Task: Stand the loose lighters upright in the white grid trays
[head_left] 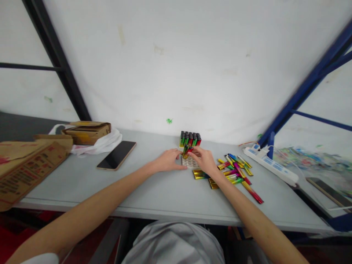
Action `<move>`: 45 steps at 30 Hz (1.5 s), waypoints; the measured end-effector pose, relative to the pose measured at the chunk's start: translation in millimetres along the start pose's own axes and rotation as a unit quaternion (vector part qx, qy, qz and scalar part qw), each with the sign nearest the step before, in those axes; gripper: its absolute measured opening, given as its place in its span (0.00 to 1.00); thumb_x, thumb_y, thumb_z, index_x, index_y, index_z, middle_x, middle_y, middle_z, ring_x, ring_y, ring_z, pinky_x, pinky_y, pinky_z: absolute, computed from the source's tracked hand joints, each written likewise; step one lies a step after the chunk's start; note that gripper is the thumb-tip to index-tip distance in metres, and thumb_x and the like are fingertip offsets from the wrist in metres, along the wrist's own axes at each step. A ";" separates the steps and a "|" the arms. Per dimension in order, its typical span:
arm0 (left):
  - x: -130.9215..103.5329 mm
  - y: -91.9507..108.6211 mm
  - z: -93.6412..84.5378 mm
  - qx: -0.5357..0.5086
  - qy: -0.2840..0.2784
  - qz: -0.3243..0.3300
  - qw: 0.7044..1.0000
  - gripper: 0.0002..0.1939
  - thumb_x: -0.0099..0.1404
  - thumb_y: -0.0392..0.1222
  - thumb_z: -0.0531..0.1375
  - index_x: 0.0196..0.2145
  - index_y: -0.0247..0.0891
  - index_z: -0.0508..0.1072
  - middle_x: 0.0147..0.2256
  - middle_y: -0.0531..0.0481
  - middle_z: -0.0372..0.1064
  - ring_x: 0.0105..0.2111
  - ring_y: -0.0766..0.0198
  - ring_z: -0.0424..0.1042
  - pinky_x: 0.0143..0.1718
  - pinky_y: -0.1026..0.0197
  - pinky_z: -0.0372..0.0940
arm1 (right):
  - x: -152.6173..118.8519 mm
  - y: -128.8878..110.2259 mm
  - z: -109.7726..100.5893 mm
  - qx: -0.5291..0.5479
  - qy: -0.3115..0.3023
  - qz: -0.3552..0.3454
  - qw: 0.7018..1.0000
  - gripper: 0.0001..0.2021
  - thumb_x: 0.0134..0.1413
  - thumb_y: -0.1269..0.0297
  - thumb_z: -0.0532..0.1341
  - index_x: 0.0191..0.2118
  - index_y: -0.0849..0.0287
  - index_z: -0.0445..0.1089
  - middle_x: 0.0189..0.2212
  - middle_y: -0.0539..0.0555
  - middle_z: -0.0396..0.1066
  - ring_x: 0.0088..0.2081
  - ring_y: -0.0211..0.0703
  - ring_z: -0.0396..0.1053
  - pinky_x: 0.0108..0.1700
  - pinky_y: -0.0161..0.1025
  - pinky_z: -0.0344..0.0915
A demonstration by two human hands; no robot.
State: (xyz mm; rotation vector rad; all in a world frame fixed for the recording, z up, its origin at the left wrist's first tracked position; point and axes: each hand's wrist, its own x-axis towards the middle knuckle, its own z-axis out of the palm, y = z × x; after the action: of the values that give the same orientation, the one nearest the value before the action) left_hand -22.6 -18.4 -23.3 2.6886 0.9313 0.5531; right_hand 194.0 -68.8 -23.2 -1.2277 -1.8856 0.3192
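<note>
A pale tray (189, 162) with rows of small sockets lies on the table in front of me. Several lighters (190, 138) with black tops and green or red bodies stand upright in close rows at its far end. My right hand (202, 158) is over the tray, its thumb and fingers pinching a lighter (188, 149) with red, green and gold colours. Its lower part is partly hidden by the fingers. At the tray's left side rests my left hand (171, 160), thumb along the near edge and fingers bent at the left edge, holding the tray's corner.
Loose shiny multicoloured pieces (236, 170) lie heaped to the right. A power strip (271, 165) with plugs lies farther right. On the left are a phone (117, 156), a white plastic bag (108, 141), a small carton (88, 134) and a larger cardboard box (33, 165).
</note>
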 end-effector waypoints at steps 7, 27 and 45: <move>1.1 -0.6 0.8 -0.002 -0.006 -0.006 1.000 0.30 0.57 0.67 0.64 0.43 0.37 0.74 0.37 0.47 0.73 0.37 0.53 0.72 0.38 0.58 0.63 | 6.6 -2.4 2.5 -0.143 -0.047 -0.032 0.988 0.08 0.66 0.61 0.61 0.45 0.60 0.73 0.38 0.58 0.79 0.38 0.47 0.76 0.44 0.40 0.70; 5.0 -10.3 0.8 -0.021 0.000 -0.008 1.000 0.33 0.55 0.67 0.64 0.46 0.36 0.75 0.36 0.48 0.70 0.34 0.57 0.69 0.35 0.58 0.61 | -175.6 25.3 -137.8 -0.381 -0.090 0.189 0.900 0.37 0.65 0.37 0.49 0.74 0.44 0.47 0.73 0.59 0.45 0.73 0.70 0.41 0.65 0.73 0.52; 2.8 -29.2 -12.5 0.019 0.021 -0.021 0.999 0.29 0.55 0.65 0.62 0.40 0.36 0.73 0.34 0.46 0.70 0.34 0.55 0.70 0.36 0.57 0.62 | -157.8 55.9 -127.6 -0.375 0.056 0.104 0.919 0.21 0.67 0.50 0.53 0.52 0.59 0.72 0.46 0.66 0.70 0.50 0.59 0.69 0.53 0.56 0.68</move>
State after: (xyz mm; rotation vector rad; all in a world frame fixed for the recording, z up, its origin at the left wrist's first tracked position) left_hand -41.6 7.1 -21.4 2.6937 1.0185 0.5909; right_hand 352.1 -203.1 -59.0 -1.9068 -1.8293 -0.4088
